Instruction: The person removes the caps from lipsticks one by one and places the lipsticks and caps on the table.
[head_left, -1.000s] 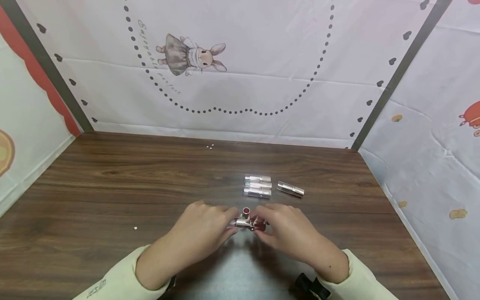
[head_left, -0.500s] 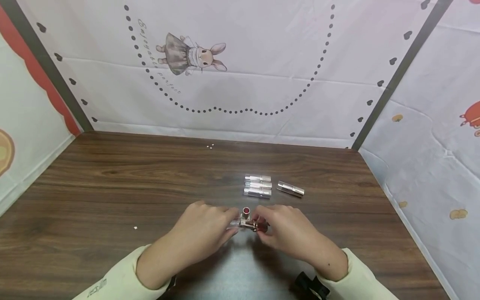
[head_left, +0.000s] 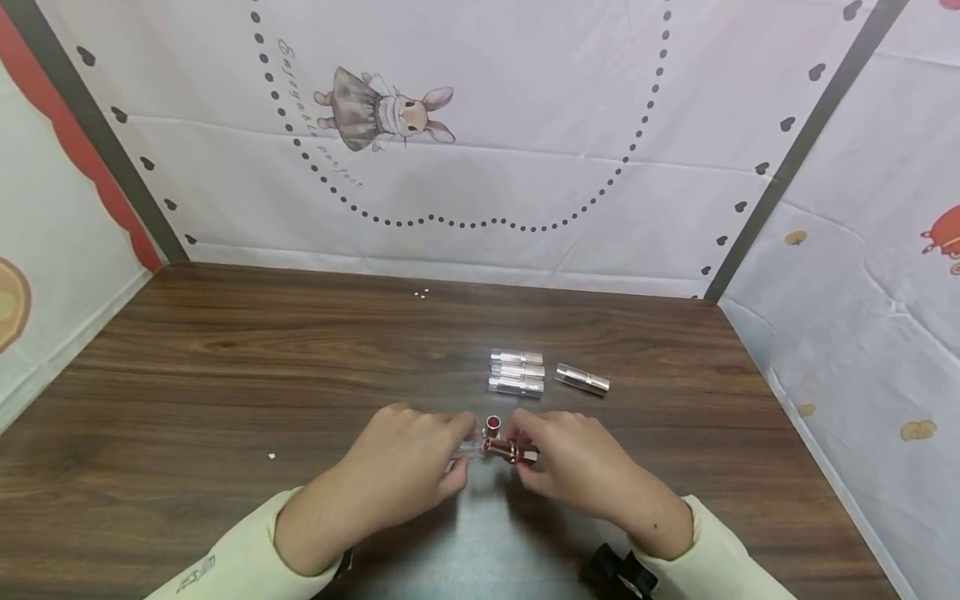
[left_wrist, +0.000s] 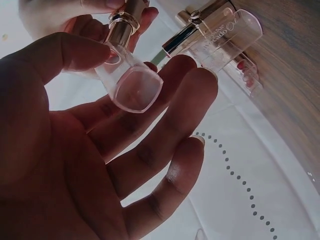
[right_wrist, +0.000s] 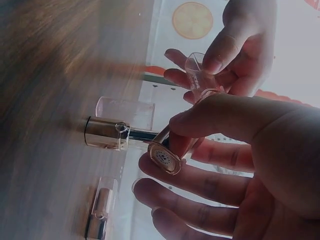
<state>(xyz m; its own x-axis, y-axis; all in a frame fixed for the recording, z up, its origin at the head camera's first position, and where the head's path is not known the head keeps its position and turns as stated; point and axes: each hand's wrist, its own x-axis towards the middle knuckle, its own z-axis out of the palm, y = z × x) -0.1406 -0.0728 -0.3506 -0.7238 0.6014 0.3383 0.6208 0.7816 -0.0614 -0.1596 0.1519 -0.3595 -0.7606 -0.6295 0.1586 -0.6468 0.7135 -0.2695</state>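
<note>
My left hand (head_left: pixel 408 454) pinches a clear plastic cap (left_wrist: pixel 137 90) between thumb and fingers, its other fingers spread loosely in the left wrist view. The right hand (head_left: pixel 573 450) pinches a gold lipstick tube (head_left: pixel 501 450) by its base; a printed label shows on the base's end in the right wrist view. The tube's left end meets or nearly meets the cap's mouth; I cannot tell whether they touch. Just behind, an uncapped lipstick (head_left: pixel 492 423) with a red tip stands upright. Its gold base (right_wrist: pixel 105 132) shows in the right wrist view.
Behind the hands, several capped lipsticks (head_left: pixel 516 372) lie side by side. Another lipstick (head_left: pixel 582 379) lies angled to their right. Small white bits (head_left: pixel 421 293) are near the table's back edge, and one white speck (head_left: pixel 272 456) is at the left. Printed cloth walls (head_left: pixel 480 167) enclose the table.
The right hand has shifted slightly right with the lipstick tube, and more of its gold part shows outside the clear cap. The left hand has stayed nearly in place.
</note>
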